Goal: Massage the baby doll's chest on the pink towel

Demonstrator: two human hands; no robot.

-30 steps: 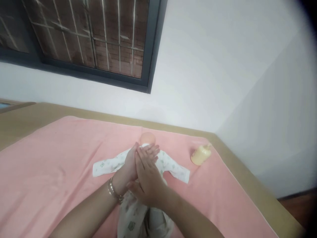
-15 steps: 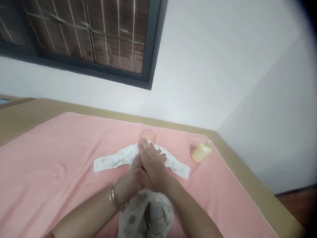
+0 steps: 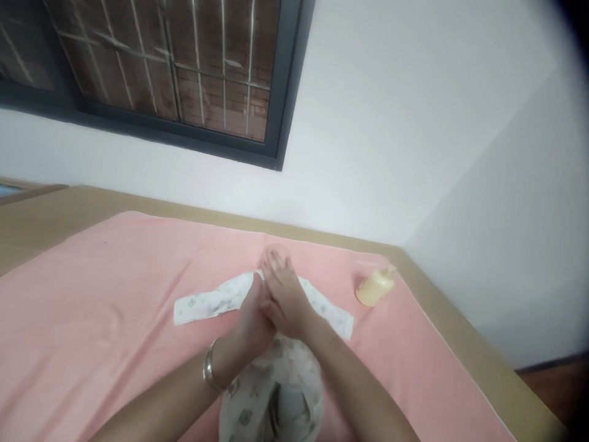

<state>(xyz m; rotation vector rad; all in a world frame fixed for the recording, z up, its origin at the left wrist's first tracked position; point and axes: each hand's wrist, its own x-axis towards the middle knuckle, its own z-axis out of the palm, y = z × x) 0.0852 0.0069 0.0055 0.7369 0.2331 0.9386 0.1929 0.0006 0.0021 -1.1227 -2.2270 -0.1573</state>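
Note:
A doll in a white printed suit (image 3: 207,304) lies on its back on the pink towel (image 3: 105,288), its bare head (image 3: 277,250) towards the wall and its sleeves spread out. Both my hands hover over its chest, pressed palm to palm. My left hand (image 3: 251,319), with a metal bangle on the wrist, lies underneath with its fingers stretched out. On top lies my right hand (image 3: 285,294), fingers flat, the tips reaching over the doll's head. Neither hand holds anything.
A pale yellow pump bottle (image 3: 375,285) lies on its side on the towel to the right of the doll. The towel covers a tan surface (image 3: 464,344) set into a white wall corner. A barred window (image 3: 161,73) is above left.
My palms slide against each other over the doll: the right hand has moved forward towards the head and the left has drawn back. The doll and bottle have not moved.

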